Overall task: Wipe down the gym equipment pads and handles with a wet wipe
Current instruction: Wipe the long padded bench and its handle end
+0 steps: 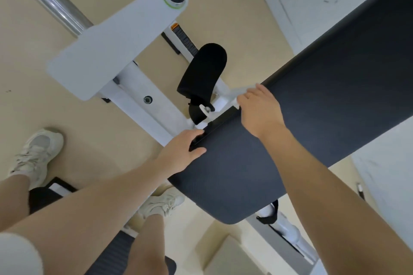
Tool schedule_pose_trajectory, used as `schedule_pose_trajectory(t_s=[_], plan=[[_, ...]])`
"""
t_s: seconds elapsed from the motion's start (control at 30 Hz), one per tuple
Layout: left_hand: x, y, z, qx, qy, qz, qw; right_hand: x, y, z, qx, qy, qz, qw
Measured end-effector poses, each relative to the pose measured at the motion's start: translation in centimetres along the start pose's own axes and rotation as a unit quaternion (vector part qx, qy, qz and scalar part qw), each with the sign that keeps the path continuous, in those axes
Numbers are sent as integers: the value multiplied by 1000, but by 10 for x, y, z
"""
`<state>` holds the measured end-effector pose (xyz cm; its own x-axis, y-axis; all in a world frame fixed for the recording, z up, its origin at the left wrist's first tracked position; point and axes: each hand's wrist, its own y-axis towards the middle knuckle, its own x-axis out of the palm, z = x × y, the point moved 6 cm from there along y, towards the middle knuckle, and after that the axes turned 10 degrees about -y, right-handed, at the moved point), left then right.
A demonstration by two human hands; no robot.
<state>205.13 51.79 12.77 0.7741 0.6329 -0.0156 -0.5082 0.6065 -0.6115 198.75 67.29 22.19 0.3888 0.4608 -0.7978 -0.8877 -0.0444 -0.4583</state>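
Head view. Bench pad (pixel 312 100): long, dark navy, matte textured cover, rounded near end, running diagonally from lower centre to upper right; surface even, no visible marks. Left hand (pixel 181 152): fingers curled over the pad's left edge, thumb lying on top, gripping the pad. Right hand (pixel 259 109): palm down at the pad's far edge, fingers closed on a white wet wipe (pixel 242 91), which pokes out past the fingertips. Black roller pad (pixel 203 73): just beyond, on the white frame (pixel 138 94). Containers: none visible. Floor (pixel 29 73): beige.
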Motion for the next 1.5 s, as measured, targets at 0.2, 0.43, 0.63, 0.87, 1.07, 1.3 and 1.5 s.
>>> schedule_pose_trajectory(t_s=[0.2, 0.43, 0.63, 0.87, 1.07, 1.3, 1.5], plan=[[-2, 16, 3, 6, 49, 75, 996, 14, -20, -61, -114, 11, -80, 990], [-3, 22, 13, -1, -12, 85, 996, 15, -8, -33, -150, -49, -88, 984], [2, 55, 94, 88, -75, 87, 989, -4, 30, 85, -20, -134, -5, 991], [11, 89, 136, 115, 26, 121, 986, -1, 12, 77, -25, -64, 89, 994], [9, 88, 142, 92, 53, 137, 985, 1, 4, 85, -128, -70, 142, 979], [8, 98, 146, 44, 59, 95, 993, -23, 36, 175, -1, -82, 120, 989], [10, 88, 148, 46, 47, 140, 988, -29, 29, 160, 48, -45, 148, 987]])
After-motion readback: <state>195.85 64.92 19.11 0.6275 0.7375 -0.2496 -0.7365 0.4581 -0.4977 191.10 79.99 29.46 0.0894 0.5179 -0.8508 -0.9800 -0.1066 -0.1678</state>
